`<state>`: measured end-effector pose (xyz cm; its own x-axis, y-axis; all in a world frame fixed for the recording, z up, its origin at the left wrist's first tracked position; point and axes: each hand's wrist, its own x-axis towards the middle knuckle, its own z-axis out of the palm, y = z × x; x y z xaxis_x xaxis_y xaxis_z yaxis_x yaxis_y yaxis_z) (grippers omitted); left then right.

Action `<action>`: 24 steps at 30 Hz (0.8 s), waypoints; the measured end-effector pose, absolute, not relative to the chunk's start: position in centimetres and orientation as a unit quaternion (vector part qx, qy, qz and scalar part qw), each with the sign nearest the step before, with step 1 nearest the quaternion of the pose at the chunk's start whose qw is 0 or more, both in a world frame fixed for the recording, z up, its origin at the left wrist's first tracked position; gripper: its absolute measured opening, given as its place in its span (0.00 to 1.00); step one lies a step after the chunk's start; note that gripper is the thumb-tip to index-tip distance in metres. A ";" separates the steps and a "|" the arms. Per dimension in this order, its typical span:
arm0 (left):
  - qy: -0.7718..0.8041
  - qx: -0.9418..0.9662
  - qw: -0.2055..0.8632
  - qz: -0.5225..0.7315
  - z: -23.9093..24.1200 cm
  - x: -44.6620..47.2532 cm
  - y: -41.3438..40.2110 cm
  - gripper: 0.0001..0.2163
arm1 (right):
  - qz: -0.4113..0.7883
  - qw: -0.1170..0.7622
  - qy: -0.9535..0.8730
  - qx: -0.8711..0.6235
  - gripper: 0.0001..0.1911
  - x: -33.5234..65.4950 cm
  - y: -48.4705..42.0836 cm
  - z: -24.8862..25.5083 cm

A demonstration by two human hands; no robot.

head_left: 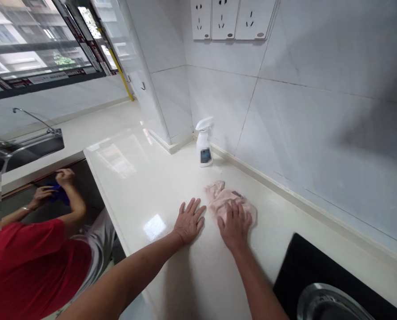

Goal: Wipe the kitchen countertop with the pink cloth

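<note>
My left hand (189,221) lies flat on the white countertop (125,186), fingers spread, with nothing in it. To its right, my right hand (234,224) presses down on a crumpled pink cloth (220,194), its fingers curled over the near part. The cloth bunches out beyond my fingertips toward the wall. Behind the cloth, a white spray bottle (204,146) stands upright in the corner near the tiled wall.
A black cooktop (305,262) with a round metal burner lies at the lower right. On the left, a person in a red shirt (45,262) holds a blue cloth (60,194) below the counter edge. Farther back are a sink (38,149) and wall sockets (223,20).
</note>
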<state>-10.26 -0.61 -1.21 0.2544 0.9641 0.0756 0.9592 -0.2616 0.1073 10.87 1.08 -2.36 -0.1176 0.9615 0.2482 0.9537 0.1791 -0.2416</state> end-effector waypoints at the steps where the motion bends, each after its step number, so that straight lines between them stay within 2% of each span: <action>1: 0.606 0.792 0.018 0.064 -1.2 -10.3 -0.6 0.22 | -0.006 0.191 -0.756 -0.626 0.29 10.6 -0.7 -2.4; 7: 0.604 0.794 0.015 0.069 -1.5 -10.4 -0.5 0.23 | -0.043 0.191 -0.794 -0.575 0.28 12.8 -10.5 -2.3; 11: 0.608 0.790 0.012 0.074 -1.8 -10.4 -0.5 0.22 | -0.053 0.178 -0.812 -0.553 0.26 17.4 -12.6 -2.8; 18: 0.608 0.790 0.008 0.075 -1.8 -10.3 -0.5 0.22 | -0.013 0.134 -0.762 -0.633 0.27 25.1 -6.0 -3.8; 24: 0.611 0.788 0.018 0.073 -1.8 -10.2 -0.5 0.22 | 0.014 0.156 -0.677 -0.719 0.31 25.3 0.0 -3.1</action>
<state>-10.25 -0.53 -1.77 0.2429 0.9655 0.0933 0.9603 -0.2530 0.1172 25.26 0.03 -3.05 0.0832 0.9779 0.1921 0.9693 -0.0347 -0.2433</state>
